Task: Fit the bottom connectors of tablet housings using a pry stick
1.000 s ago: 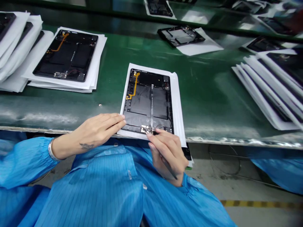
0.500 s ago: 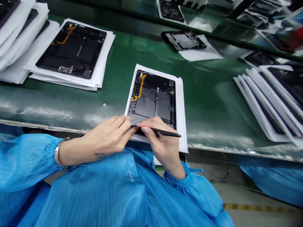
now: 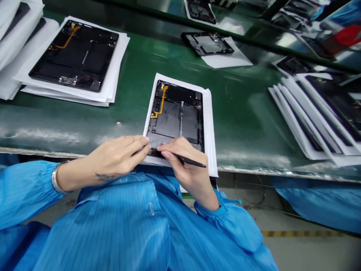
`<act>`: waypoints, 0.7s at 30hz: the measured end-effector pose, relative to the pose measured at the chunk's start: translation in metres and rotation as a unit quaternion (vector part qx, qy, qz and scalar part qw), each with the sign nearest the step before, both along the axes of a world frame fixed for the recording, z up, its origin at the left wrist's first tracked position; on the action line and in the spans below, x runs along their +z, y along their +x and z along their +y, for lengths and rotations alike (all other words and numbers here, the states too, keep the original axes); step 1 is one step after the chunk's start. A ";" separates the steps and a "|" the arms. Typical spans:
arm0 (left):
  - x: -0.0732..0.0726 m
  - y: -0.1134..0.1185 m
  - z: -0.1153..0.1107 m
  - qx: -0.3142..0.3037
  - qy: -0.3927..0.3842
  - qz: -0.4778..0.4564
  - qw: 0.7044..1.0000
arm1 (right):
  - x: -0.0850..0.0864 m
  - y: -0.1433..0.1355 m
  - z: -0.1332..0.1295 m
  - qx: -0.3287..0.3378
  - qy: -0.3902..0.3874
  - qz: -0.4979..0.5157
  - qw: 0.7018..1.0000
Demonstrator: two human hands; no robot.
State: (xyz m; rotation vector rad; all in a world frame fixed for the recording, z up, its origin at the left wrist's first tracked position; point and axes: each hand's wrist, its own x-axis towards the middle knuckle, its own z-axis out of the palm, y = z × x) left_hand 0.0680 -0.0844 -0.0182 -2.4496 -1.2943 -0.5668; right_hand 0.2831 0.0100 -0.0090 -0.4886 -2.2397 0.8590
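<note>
An opened tablet housing [image 3: 172, 124] lies on white paper at the bench's front edge, with a yellow-orange flex cable [image 3: 163, 103] along its left side. My right hand [image 3: 188, 162] grips a slim black pen-like tool [image 3: 191, 162]; its tip is hidden by my fingers near the housing's lower edge. My left hand [image 3: 121, 154] rests at the lower left corner of the housing. Its fingers are stretched out, the thumb a little apart from the forefinger, and I see nothing held in them.
Another opened tablet housing [image 3: 76, 56] tops a paper-layered stack on the left. Farther back lies a smaller-looking housing [image 3: 207, 43] partly on white paper [image 3: 228, 56]. Several housings with paper between them lean in a stack [image 3: 307, 120] at the right. A small screw-like bit [image 3: 118, 122] lies on the green bench.
My left fingers have drawn back left from the tool's tip and opened slightly. My right hand keeps the black tool at the lower edge. The whole view has shifted slightly.
</note>
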 end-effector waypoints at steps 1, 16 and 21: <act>0.002 0.002 0.001 -0.004 0.011 0.017 1.000 | 0.001 0.004 0.000 -0.009 0.006 -0.006 1.000; 0.010 0.021 0.014 -0.018 0.043 0.083 0.995 | 0.001 0.031 -0.004 -0.040 0.071 -0.028 0.996; 0.010 0.024 0.009 -0.013 0.036 0.078 0.996 | 0.003 0.032 -0.010 -0.002 0.129 -0.077 0.989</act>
